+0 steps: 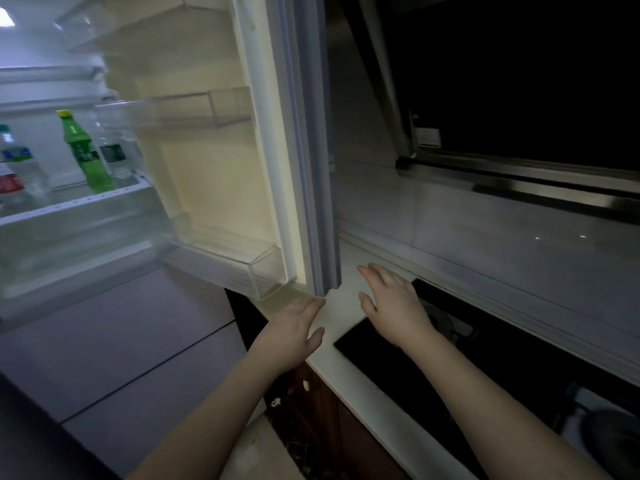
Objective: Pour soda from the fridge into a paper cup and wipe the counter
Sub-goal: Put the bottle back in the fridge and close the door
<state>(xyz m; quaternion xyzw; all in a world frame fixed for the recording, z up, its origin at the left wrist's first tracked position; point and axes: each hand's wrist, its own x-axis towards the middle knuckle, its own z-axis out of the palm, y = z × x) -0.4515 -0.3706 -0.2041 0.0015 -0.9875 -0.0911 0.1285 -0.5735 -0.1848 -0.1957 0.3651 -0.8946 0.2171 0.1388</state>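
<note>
The fridge stands open at the left, its door (277, 140) swung out toward the counter. A green soda bottle (83, 150) with a yellow cap stands upright on a fridge shelf, among clear bottles (20, 168). My left hand (294, 330) hovers below the door's lower corner, fingers apart, holding nothing. My right hand (391, 299) is spread flat over the white counter (346, 282), empty. No paper cup or cloth is in sight.
A black cooktop (433, 358) is set in the counter right of my hands, under a dark range hood (519, 98). Empty clear door bins (263, 271) jut from the fridge door. Dark cabinet doors (311, 410) sit below the counter; pale floor tiles (121, 341) spread left.
</note>
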